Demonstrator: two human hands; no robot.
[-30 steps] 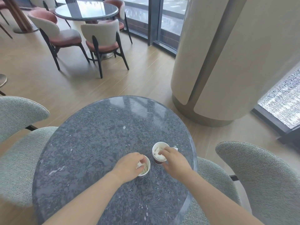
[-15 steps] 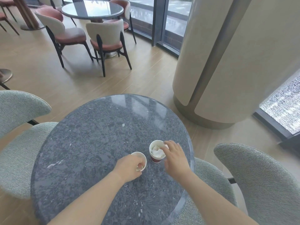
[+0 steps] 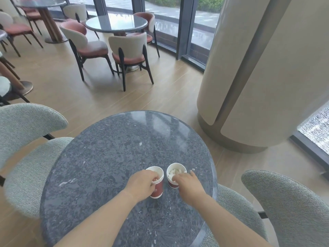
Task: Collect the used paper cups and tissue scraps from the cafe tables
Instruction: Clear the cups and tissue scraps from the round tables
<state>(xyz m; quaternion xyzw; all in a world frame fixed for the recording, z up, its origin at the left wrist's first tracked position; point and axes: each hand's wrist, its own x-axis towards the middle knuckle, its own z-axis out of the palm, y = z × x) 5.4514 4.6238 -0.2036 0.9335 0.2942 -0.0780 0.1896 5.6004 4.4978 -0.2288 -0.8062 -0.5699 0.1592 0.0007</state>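
Two red paper cups stand upright, close side by side but apart, at the near middle of a round grey stone counter (image 3: 110,157). The left cup (image 3: 158,190) shows several nested rims; the left hand (image 3: 142,184) has its grip curled round that rim. The right cup (image 3: 171,184) holds crumpled white tissue (image 3: 173,172); the right hand (image 3: 189,186) has its grip pinching the near rim. Pale green chairs (image 3: 26,139) flank the counter, and a wide cream column (image 3: 267,77) stands behind on the right.

place: cafe seating area | seen: round stone tables (image 3: 115,157), upholstered chairs (image 3: 127,45) in sets, floor-to-ceiling windows (image 3: 167,13)
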